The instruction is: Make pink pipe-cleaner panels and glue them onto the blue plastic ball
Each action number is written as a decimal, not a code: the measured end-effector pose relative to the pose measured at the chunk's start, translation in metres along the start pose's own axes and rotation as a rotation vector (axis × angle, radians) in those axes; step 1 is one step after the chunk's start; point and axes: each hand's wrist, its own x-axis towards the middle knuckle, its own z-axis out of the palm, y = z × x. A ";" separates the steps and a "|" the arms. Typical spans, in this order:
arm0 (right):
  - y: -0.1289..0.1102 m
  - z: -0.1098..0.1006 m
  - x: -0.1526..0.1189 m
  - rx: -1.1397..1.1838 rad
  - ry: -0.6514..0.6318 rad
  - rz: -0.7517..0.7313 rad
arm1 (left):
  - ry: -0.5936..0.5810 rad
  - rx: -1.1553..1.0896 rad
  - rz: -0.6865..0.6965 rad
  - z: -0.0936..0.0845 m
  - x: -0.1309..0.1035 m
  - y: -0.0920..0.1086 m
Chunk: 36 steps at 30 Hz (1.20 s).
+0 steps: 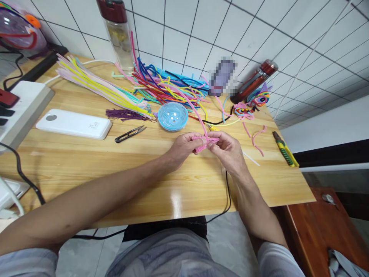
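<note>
Pink ribbed piece, qty 1: held betw. both hands over wooden table, on near side of blue bowl; long pink strand rises from it. L hand: thumb & fingers closed on its L end. R hand: thumb & fingers pinched narrow at its R end. Snips, blk, L of bowl; purple tassel just beyond. Multicol. pile of fuzzy stems behind bowl; pale bundle, pink/yel., to its L. White power bank, mkd "35W", far L. Pliers, grn/yel., nr R edge. Rear: clear bottle, dk-red lid; dk-red flask; pixelated item, unclear.
</note>
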 end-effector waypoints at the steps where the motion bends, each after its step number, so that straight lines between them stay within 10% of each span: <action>1: -0.001 0.000 0.000 0.011 -0.002 0.000 | 0.002 0.007 0.007 0.000 0.000 0.000; 36: -0.009 -0.002 0.003 0.056 0.016 0.109 | -0.071 0.264 0.007 0.000 -0.004 -0.009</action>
